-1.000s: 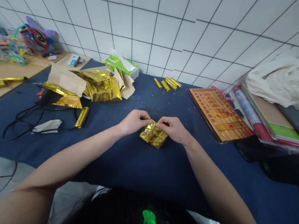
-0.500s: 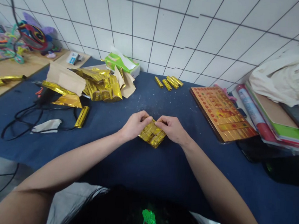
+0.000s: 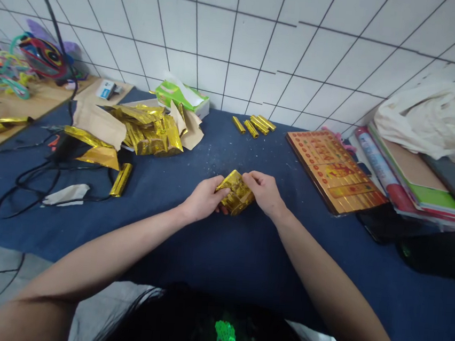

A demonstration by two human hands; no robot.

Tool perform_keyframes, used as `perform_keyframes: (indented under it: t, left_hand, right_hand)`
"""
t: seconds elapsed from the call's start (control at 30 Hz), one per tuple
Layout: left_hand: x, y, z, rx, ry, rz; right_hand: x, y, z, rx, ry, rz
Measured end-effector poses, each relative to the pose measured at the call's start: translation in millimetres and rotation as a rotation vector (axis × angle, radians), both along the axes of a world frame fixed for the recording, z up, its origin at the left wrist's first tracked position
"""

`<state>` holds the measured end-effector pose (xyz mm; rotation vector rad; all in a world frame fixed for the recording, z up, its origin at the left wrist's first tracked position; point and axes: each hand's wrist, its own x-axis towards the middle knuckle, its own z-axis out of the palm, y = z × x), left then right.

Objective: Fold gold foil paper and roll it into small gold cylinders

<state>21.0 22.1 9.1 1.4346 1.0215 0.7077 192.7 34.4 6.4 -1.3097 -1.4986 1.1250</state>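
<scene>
A gold foil piece (image 3: 237, 192) is being clamped by fingers of left hand (image 3: 204, 199) and right hand (image 3: 266, 193), apparently for steadiness.

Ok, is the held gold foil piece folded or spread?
Folded: the gold foil piece is a compact, creased block between left hand and right hand.

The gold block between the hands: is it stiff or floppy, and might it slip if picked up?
The gold block is probably light, since it looks like creased, foil-like paper. It may be fairly stiff, as it forms a compact, squarish shape between the left hand and right hand. Its shiny surface could feel slippery.
</scene>
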Motion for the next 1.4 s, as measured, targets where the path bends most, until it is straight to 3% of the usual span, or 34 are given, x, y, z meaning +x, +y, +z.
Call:
perform_keyframes:
  t: [0.17,0.3,0.4,0.5,0.6,0.7,0.8,0.93,1.13,1.33,1.4]
  left_hand:
    - [-0.8,3.9,3.0,-0.134,-0.198,0.166]
    - [-1.4,5.2,2.7,-0.174,-0.172,0.165]
    - [-4.3,6.2,2.7,-0.119,0.071,0.071]
    - [-10.3,7.3,5.7,0.118,0.531,-0.012]
    - [-16.5,8.0,10.0,0.347,0.953,-0.032]
    - [-19.4,7.5,11.6,0.433,1.135,-0.059]
    - [-18.4,5.0,9.9,0.664,1.131,-0.093]
    - [-13.2,-3.3,6.6,0.885,1.014,-0.259]
    - [-3.0,-25.6,5.5,0.996,0.91,-0.406]
    - [-0.4,-31.8,2.4,1.034,0.945,-0.462]
    - [-0.9,-31.4,2.0,1.031,0.945,-0.467]
  right_hand:
    - [14.0,5.4,1.3,-0.23,0.3,0.234]
    - [14.7,6.7,-0.6,-0.274,0.229,0.238]
    - [11.6,7.7,-3.8,-0.279,0.104,0.138]
    - [10.8,8.7,-5.1,-0.228,-0.091,0.077]
    - [12.2,8.9,-2.9,-0.152,-0.377,0.102]
    - [12.0,8.1,1.4,-0.127,-0.652,0.134]
    - [6.6,5.4,3.4,-0.105,-0.797,0.08]
    - [-4.8,-2.1,0.1,-0.036,-0.942,-0.059]
    - [-8.9,-7.9,-6.0,0.017,-1.129,-0.08]
    - [0.0,-3.2,-2.0,0.04,-1.107,-0.054]
    - [2.9,-5.4,3.7,0.125,-1.05,-0.085]
